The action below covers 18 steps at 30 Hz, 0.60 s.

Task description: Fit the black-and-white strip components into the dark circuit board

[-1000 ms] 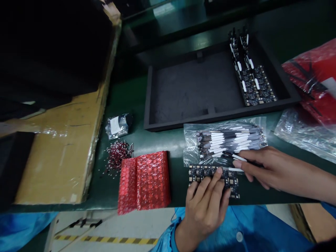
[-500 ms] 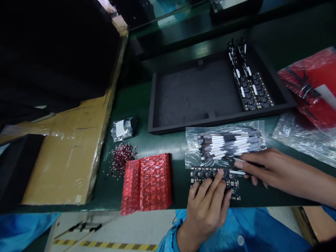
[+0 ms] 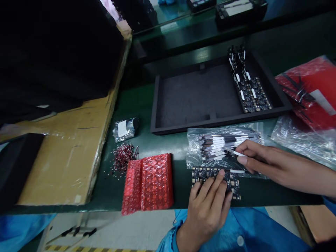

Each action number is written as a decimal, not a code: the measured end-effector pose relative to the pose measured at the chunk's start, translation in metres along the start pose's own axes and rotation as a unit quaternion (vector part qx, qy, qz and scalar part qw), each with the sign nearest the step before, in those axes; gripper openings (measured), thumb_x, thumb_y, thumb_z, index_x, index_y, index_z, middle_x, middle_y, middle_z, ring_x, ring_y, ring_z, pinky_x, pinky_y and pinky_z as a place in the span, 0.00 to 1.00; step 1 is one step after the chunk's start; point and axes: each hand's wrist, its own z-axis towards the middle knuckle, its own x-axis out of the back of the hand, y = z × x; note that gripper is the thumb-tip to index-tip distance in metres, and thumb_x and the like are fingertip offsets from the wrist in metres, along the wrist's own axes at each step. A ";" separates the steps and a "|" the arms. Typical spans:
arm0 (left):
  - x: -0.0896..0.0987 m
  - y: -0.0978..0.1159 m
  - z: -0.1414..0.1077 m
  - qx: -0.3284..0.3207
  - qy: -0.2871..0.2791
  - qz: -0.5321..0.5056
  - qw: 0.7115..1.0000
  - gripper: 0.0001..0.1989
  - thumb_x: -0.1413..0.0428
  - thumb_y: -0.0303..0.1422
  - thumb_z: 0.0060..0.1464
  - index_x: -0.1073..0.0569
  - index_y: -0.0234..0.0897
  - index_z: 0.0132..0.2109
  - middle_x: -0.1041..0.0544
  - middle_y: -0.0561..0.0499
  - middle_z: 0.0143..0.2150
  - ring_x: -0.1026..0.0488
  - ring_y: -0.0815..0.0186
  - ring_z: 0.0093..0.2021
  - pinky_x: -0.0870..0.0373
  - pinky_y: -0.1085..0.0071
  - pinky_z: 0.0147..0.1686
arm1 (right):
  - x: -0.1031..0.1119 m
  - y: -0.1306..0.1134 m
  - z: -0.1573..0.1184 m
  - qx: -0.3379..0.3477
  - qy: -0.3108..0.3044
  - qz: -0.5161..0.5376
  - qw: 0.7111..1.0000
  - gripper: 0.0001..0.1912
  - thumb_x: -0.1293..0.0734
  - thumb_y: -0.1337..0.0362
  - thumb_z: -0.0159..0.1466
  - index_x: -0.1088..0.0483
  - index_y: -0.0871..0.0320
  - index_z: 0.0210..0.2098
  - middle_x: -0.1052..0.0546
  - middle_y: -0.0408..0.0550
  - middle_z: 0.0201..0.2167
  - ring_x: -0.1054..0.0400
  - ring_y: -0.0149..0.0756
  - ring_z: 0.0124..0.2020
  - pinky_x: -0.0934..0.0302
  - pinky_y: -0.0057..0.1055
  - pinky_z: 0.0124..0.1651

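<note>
Two bare hands, seen from above, work at the near edge of a dark green desk (image 3: 181,147). The left hand (image 3: 210,206) lies palm down on a panel of small circuit boards (image 3: 204,172), covering its middle; its grip is loose, the fingers slightly parted and pinching nothing, with the forefinger reaching farthest. A white-sleeved cable (image 3: 237,171) lies along the panel's upper right edge, just beside that fingertip.

The right hand (image 3: 237,155) comes in from the right. Its grip is closed — thumb and forefinger pinch a thin strip with a white sleeve (image 3: 234,152) above a bundle of similar cables (image 3: 217,144). The bundle lies with a clear plastic bag (image 3: 193,154), just beyond the panel; whether it is inside or on top, I cannot tell.

Farther back is a shallow black tray (image 3: 194,98), with boards and white-sleeved cables (image 3: 250,92) in rows at its right side. To the left of the hands lie a red bubble-wrap packet (image 3: 157,182), a heap of tiny dark red and white parts (image 3: 123,155) and a silvery packet (image 3: 126,129) with a white label. Cardboard (image 3: 63,154) fills the far left; a red package (image 3: 317,91) in clear plastic sits at right.
</note>
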 end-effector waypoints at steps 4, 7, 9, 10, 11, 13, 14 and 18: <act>0.007 -0.003 -0.003 -0.003 0.000 0.001 1.000 0.12 0.46 0.42 0.64 0.26 0.46 0.51 0.28 0.62 0.61 0.23 0.69 0.52 0.24 0.67 0.46 | -0.010 0.004 0.006 0.033 -0.052 0.015 0.998 0.18 0.43 0.47 0.76 0.34 0.51 0.38 0.29 0.40 0.30 0.32 0.37 0.33 0.41 0.32 0.39; 0.010 -0.009 -0.007 0.019 0.015 -0.004 1.000 0.12 0.46 0.41 0.64 0.26 0.47 0.52 0.27 0.62 0.59 0.22 0.68 0.51 0.25 0.65 0.46 | -0.018 0.004 0.009 0.037 -0.062 0.009 0.997 0.16 0.42 0.49 0.76 0.34 0.50 0.37 0.30 0.38 0.28 0.33 0.36 0.30 0.44 0.32 0.36; 0.010 -0.013 -0.010 0.042 0.025 -0.011 0.999 0.12 0.45 0.41 0.63 0.27 0.49 0.52 0.25 0.62 0.58 0.22 0.67 0.50 0.26 0.64 0.45 | -0.022 0.003 0.011 0.038 -0.066 0.008 0.997 0.14 0.41 0.49 0.75 0.34 0.49 0.38 0.31 0.36 0.27 0.35 0.36 0.29 0.46 0.32 0.34; 0.010 -0.016 -0.011 0.051 0.030 -0.015 0.998 0.12 0.45 0.41 0.63 0.27 0.50 0.52 0.24 0.62 0.57 0.21 0.66 0.50 0.26 0.64 0.45 | -0.024 0.002 0.011 0.040 -0.067 0.005 0.997 0.14 0.40 0.48 0.75 0.33 0.49 0.39 0.32 0.36 0.27 0.36 0.36 0.30 0.46 0.32 0.33; 0.009 -0.017 -0.012 0.059 0.032 -0.018 0.998 0.11 0.45 0.40 0.63 0.26 0.50 0.52 0.24 0.62 0.57 0.21 0.66 0.50 0.27 0.64 0.46 | -0.025 0.001 0.012 0.043 -0.064 0.001 0.997 0.14 0.40 0.48 0.75 0.33 0.49 0.39 0.33 0.36 0.27 0.36 0.36 0.30 0.47 0.32 0.33; 0.007 -0.020 -0.013 0.070 0.034 -0.023 0.997 0.10 0.46 0.40 0.64 0.26 0.48 0.50 0.23 0.61 0.56 0.22 0.67 0.49 0.29 0.64 0.47 | -0.027 -0.001 0.012 0.047 -0.063 -0.007 0.997 0.14 0.40 0.48 0.75 0.34 0.49 0.38 0.34 0.36 0.27 0.37 0.36 0.30 0.47 0.31 0.33; 0.007 -0.021 -0.013 0.071 0.034 -0.026 0.997 0.10 0.46 0.40 0.64 0.26 0.47 0.50 0.23 0.61 0.56 0.22 0.67 0.50 0.29 0.64 0.48 | -0.027 -0.002 0.013 0.047 -0.064 -0.009 0.997 0.15 0.40 0.49 0.75 0.34 0.50 0.36 0.35 0.36 0.26 0.38 0.36 0.30 0.48 0.31 0.32; 0.006 -0.021 -0.013 0.060 0.038 -0.029 0.997 0.09 0.46 0.39 0.64 0.25 0.46 0.48 0.23 0.61 0.56 0.22 0.68 0.49 0.29 0.65 0.47 | -0.031 -0.004 0.015 0.034 -0.080 -0.006 0.996 0.16 0.39 0.52 0.75 0.37 0.51 0.32 0.38 0.34 0.19 0.41 0.33 0.22 0.54 0.30 0.26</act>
